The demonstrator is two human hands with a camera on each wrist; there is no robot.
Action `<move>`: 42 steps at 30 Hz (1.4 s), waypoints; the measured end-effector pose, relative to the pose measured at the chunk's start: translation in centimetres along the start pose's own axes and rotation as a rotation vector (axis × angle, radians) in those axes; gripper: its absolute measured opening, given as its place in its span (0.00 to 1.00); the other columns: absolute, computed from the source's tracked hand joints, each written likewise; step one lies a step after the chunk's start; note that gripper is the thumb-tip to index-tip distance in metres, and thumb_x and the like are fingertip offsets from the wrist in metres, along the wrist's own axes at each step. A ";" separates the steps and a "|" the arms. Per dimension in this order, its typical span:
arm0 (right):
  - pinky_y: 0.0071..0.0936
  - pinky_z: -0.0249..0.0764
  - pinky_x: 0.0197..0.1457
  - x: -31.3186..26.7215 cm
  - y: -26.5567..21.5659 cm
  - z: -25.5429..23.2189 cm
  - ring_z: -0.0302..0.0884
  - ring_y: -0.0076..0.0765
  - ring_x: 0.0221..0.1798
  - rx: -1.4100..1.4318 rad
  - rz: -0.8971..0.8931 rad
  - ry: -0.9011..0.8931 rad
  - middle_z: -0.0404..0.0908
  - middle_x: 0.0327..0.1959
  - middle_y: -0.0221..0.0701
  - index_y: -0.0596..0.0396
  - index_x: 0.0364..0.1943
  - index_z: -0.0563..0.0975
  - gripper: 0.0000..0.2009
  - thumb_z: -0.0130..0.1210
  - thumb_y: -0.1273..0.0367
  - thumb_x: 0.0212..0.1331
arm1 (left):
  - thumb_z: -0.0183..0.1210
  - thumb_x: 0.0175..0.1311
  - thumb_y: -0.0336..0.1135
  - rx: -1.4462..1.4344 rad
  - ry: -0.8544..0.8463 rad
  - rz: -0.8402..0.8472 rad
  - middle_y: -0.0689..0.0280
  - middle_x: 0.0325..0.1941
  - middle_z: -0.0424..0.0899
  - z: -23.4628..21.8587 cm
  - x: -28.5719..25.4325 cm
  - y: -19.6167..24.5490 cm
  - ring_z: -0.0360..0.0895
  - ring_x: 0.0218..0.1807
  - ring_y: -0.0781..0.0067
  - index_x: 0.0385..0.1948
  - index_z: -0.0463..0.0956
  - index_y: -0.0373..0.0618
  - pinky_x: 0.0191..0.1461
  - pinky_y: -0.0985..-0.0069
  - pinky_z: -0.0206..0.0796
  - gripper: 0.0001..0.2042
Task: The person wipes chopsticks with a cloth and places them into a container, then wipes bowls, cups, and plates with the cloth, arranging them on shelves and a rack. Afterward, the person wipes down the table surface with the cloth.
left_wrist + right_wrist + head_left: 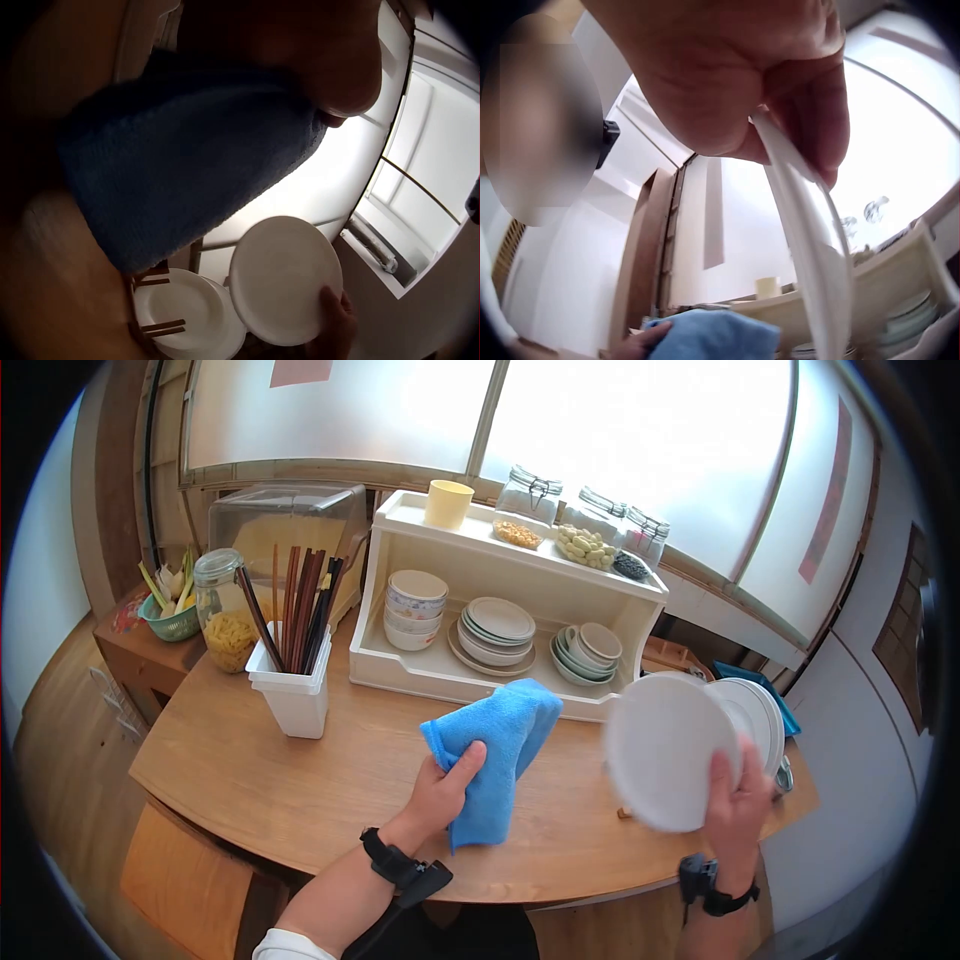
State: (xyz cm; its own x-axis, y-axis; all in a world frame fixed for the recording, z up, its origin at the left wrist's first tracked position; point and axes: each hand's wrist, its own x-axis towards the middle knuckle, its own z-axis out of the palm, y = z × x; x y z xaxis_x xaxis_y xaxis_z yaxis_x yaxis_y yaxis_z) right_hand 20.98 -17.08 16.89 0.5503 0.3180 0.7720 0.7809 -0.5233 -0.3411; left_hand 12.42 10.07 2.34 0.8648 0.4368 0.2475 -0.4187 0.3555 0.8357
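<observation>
A blue cloth [500, 745] hangs from my left hand [445, 790], which grips it with the thumb on top, above the table's middle. My right hand [738, 810] pinches a white plate [668, 750] by its edge, held up at the right. In the left wrist view the cloth [187, 157] fills the middle, and the plate [285, 279] is beyond it. The right wrist view shows the plate [810, 240] nearly edge-on between thumb and fingers of my right hand [742, 82]. Cloth and plate are apart.
More white plates [755, 720] stand at the table's right end, behind the held plate. A white shelf [480, 685] with bowls, stacked plates and cups is at the back, jars on top. Left of it are a white chopstick holder [295, 700] and a pasta jar [228, 625].
</observation>
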 end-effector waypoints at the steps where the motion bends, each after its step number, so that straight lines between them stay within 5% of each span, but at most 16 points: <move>1: 0.26 0.73 0.33 -0.9 -0.3 0.5 0.79 0.28 0.29 0.208 0.113 -0.120 0.82 0.28 0.37 0.60 0.46 0.76 0.10 0.52 0.70 0.64 | 0.54 0.69 0.44 0.003 -0.006 0.005 0.65 0.48 0.78 0.6 -0.5 0.0 0.75 0.43 0.80 0.51 0.73 0.38 0.47 0.78 0.71 0.19; 4: 0.22 0.72 0.35 -4.1 0.0 3.2 0.76 0.20 0.32 0.417 0.128 -0.283 0.82 0.30 0.31 0.62 0.45 0.76 0.10 0.54 0.71 0.63 | 0.53 0.69 0.47 -0.196 -0.268 -0.047 0.63 0.62 0.67 1.9 -3.7 0.3 0.66 0.61 0.75 0.60 0.69 0.42 0.62 0.72 0.61 0.23; 9: 0.18 0.70 0.39 -7.1 -0.4 4.6 0.74 0.18 0.35 0.954 0.499 -0.488 0.81 0.35 0.29 0.63 0.44 0.76 0.09 0.54 0.72 0.62 | 0.55 0.68 0.42 -0.167 -0.753 0.087 0.56 0.71 0.54 -0.6 -4.7 2.9 0.51 0.72 0.67 0.68 0.54 0.44 0.70 0.70 0.49 0.30; 11: 0.19 0.71 0.40 -8.7 -0.6 5.7 0.74 0.19 0.36 0.978 0.448 -0.490 0.81 0.35 0.29 0.63 0.45 0.76 0.10 0.54 0.72 0.63 | 0.57 0.66 0.35 -0.037 -0.202 0.062 0.56 0.70 0.57 2.6 -7.1 5.2 0.58 0.69 0.67 0.63 0.64 0.42 0.69 0.70 0.53 0.24; 12: 0.19 0.71 0.40 -9.0 -1.1 5.9 0.74 0.19 0.35 0.915 0.382 -0.443 0.81 0.34 0.29 0.63 0.44 0.76 0.10 0.55 0.72 0.62 | 0.60 0.63 0.31 -0.151 -0.130 -0.041 0.59 0.65 0.66 3.4 -7.5 6.2 0.66 0.62 0.70 0.57 0.72 0.41 0.65 0.71 0.58 0.19; 14: 0.22 0.71 0.48 -9.7 -0.6 5.4 0.75 0.23 0.42 0.740 0.258 -0.529 0.80 0.42 0.34 0.64 0.52 0.73 0.15 0.51 0.68 0.66 | 0.60 0.63 0.31 0.041 -0.267 -0.160 0.61 0.61 0.71 1.5 -7.2 5.2 0.69 0.59 0.72 0.57 0.72 0.41 0.63 0.72 0.61 0.20; 17: 0.19 0.69 0.40 -8.0 -3.7 3.6 0.72 0.19 0.37 0.807 0.271 -0.696 0.79 0.35 0.28 0.64 0.46 0.74 0.13 0.56 0.70 0.60 | 0.62 0.62 0.30 0.158 -0.366 -0.409 0.65 0.51 0.80 0.6 -7.9 4.9 0.73 0.53 0.76 0.54 0.73 0.40 0.60 0.74 0.64 0.19; 21: 0.18 0.67 0.35 -8.6 -2.2 4.9 0.71 0.18 0.33 0.969 0.546 -0.838 0.78 0.29 0.25 0.66 0.42 0.77 0.16 0.54 0.63 0.64 | 0.61 0.63 0.32 0.295 -0.383 -0.257 0.65 0.50 0.81 0.9 -9.1 4.6 0.75 0.51 0.75 0.53 0.74 0.40 0.57 0.75 0.66 0.17; 23: 0.17 0.66 0.32 -8.6 -2.8 4.5 0.70 0.18 0.30 0.877 0.448 -0.774 0.77 0.26 0.24 0.66 0.40 0.78 0.17 0.53 0.61 0.65 | 0.60 0.63 0.33 0.385 -0.337 -0.141 0.65 0.48 0.81 1.3 -10.3 4.4 0.75 0.49 0.75 0.53 0.73 0.41 0.56 0.75 0.67 0.17; 26: 0.17 0.64 0.28 -9.2 -3.0 5.1 0.68 0.18 0.25 0.809 0.314 -0.518 0.75 0.21 0.22 0.66 0.37 0.80 0.19 0.52 0.58 0.66 | 0.59 0.64 0.33 0.501 -0.127 0.055 0.64 0.47 0.81 2.2 -12.0 2.8 0.76 0.49 0.73 0.53 0.72 0.38 0.55 0.74 0.68 0.17; 28: 0.18 0.64 0.26 -10.2 -3.5 5.6 0.67 0.19 0.22 0.852 0.285 -0.338 0.74 0.18 0.21 0.66 0.36 0.80 0.20 0.51 0.57 0.66 | 0.55 0.66 0.30 0.272 0.239 0.128 0.63 0.46 0.81 3.4 -13.5 1.5 0.76 0.47 0.73 0.46 0.75 0.39 0.53 0.75 0.67 0.10; 30: 0.33 0.72 0.51 -11.4 -5.1 6.0 0.74 0.35 0.52 1.012 0.842 -0.114 0.72 0.56 0.39 0.63 0.61 0.63 0.24 0.48 0.61 0.68 | 0.55 0.66 0.31 0.284 0.231 0.095 0.61 0.48 0.80 4.6 -14.5 1.7 0.75 0.49 0.71 0.49 0.73 0.37 0.54 0.73 0.67 0.13; 33: 0.35 0.68 0.59 -16.0 -7.4 9.9 0.70 0.36 0.58 1.263 0.878 0.043 0.69 0.59 0.44 0.66 0.61 0.62 0.27 0.50 0.58 0.67 | 0.56 0.64 0.31 0.176 0.397 0.227 0.64 0.44 0.80 4.4 -15.1 -2.5 0.76 0.46 0.73 0.49 0.73 0.37 0.51 0.75 0.68 0.13; 37: 0.38 0.62 0.66 -17.4 -5.7 9.9 0.65 0.40 0.64 1.394 0.595 -0.168 0.65 0.63 0.45 0.66 0.64 0.58 0.30 0.50 0.57 0.67 | 0.59 0.62 0.28 0.077 0.334 0.007 0.65 0.43 0.80 2.1 -13.9 3.4 0.76 0.45 0.72 0.48 0.74 0.38 0.51 0.74 0.69 0.13; 40: 0.36 0.60 0.66 -12.6 -2.9 8.2 0.65 0.40 0.64 1.859 0.443 -0.416 0.66 0.63 0.43 0.63 0.65 0.58 0.29 0.48 0.57 0.68 | 0.60 0.60 0.26 0.346 -0.114 0.000 0.65 0.42 0.81 -0.2 -13.0 6.6 0.77 0.44 0.74 0.45 0.76 0.38 0.50 0.74 0.70 0.11; 42: 0.32 0.65 0.61 -8.5 -4.4 5.3 0.71 0.38 0.57 1.214 0.105 -0.800 0.74 0.56 0.41 0.62 0.61 0.67 0.24 0.45 0.58 0.69 | 0.60 0.60 0.26 0.384 -0.160 -0.050 0.65 0.41 0.81 1.2 -12.7 8.1 0.77 0.44 0.74 0.44 0.77 0.37 0.51 0.74 0.70 0.11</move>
State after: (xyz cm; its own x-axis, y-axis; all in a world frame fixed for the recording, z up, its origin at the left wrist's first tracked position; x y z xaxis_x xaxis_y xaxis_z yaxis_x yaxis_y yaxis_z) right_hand 14.43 -13.27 8.93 0.3166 0.8797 0.3549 0.2684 0.2758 -0.9230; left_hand -1.57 6.38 6.57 0.9262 0.2824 0.2500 -0.2679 0.0262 0.9631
